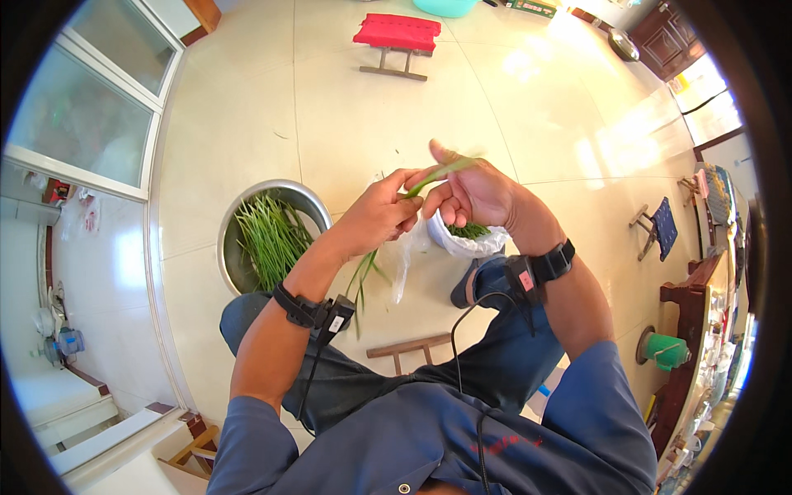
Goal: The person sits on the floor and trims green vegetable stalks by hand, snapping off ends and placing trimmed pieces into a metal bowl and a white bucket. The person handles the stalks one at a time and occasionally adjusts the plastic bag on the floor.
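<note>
My left hand (377,213) pinches a few long green stalks, which look like chives (431,179). Their other ends (365,275) hang below the wrist. Just to the right, my right hand (479,195) has its thumb raised and apart from the fingers. A blurred stalk end passes over its palm; whether the fingers touch it is unclear. On the floor at left, a metal basin (320,207) contains a heap of long green stalks (269,238). Under my right hand is a container lined with a white plastic bag (473,249), with green pieces (467,231) inside.
A clear plastic strip (403,266) hangs between basin and container. A folding stool with a red seat (397,32) stands ahead; a blue-seated one (665,229) is at right. Cables run from both wrist devices. A green thermos-like vessel (668,352) is by the wooden furniture.
</note>
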`<state>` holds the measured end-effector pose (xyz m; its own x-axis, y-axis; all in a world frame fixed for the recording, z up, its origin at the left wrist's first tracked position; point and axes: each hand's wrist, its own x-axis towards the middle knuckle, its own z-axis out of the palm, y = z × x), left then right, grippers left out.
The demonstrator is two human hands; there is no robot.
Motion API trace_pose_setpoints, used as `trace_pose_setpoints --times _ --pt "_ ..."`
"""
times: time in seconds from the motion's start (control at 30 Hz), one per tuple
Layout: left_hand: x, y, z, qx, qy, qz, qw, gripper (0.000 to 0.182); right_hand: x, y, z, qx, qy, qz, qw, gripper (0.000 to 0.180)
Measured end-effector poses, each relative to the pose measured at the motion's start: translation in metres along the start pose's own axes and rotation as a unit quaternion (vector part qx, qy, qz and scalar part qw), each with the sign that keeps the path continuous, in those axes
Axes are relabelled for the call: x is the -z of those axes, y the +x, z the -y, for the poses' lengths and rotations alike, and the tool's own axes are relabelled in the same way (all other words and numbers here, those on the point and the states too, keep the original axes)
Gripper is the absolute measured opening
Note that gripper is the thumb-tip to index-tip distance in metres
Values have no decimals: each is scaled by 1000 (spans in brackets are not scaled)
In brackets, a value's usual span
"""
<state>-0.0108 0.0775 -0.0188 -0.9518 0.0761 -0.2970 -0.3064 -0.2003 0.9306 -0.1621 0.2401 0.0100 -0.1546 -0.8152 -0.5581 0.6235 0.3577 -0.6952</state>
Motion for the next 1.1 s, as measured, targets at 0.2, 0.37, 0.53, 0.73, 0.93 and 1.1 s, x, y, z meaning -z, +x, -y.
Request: trace_pose_setpoints --times 0.2,0.37,0.53,0.73,0.93,1.1 --pt "2 4 -13 41 -115 -39 992 28 8 6 3 191 -67 -103 974 32" --pt "0 7 -15 52 -163 3 985 30 3 9 4 208 -61 -94 972 33" --pt "2 6 -12 37 -207 5 978 31 1 15 8 193 -101 -74 973 33" --pt "13 1 -4 47 -208 -20 977 25 -3 12 13 264 -68 -99 957 36" --pt "24 -8 -4 72 -133 -24 988 24 6 7 17 327 -317 -144 879 21" --pt "23 -13 -8 56 -87 -59 993 27 11 0 9 417 -553 -180 698 13"
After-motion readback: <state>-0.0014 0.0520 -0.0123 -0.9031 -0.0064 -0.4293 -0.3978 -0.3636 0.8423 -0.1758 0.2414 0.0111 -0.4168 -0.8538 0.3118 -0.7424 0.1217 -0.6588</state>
